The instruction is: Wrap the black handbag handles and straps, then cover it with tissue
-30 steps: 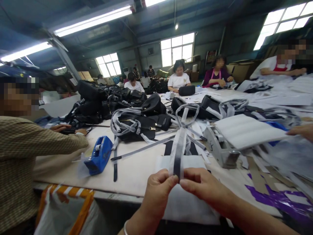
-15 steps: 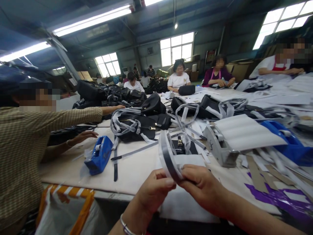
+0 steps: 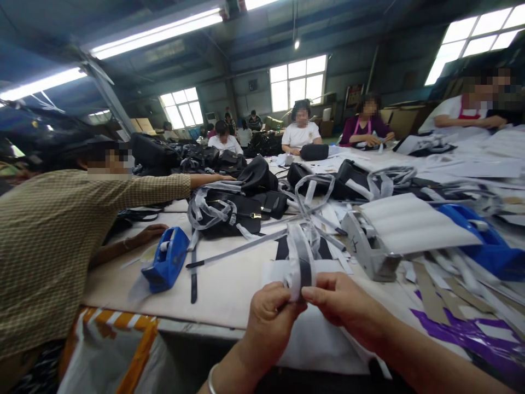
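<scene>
Between my hands a black bag strap, partly covered in whitish translucent wrapping, bends up in a loop. My left hand is closed around the loop's lower left side, fingers curled. My right hand pinches the strap's right edge, thumb against the black face. Behind the loop lies a black bag, mostly hidden by the strap and a white sheet. More white sheet material hangs below my hands at the table edge.
A blue tape dispenser stands left, a grey one right, another blue one beyond. Black bags with wrapped straps lie ahead. A co-worker's checked sleeve reaches across from the left. Purple plastic lies right.
The strap loop has turned more upright and narrower, and my left hand has moved right, closing around it. My right thumb now presses its front. The co-worker at left leans further in, reaching right.
</scene>
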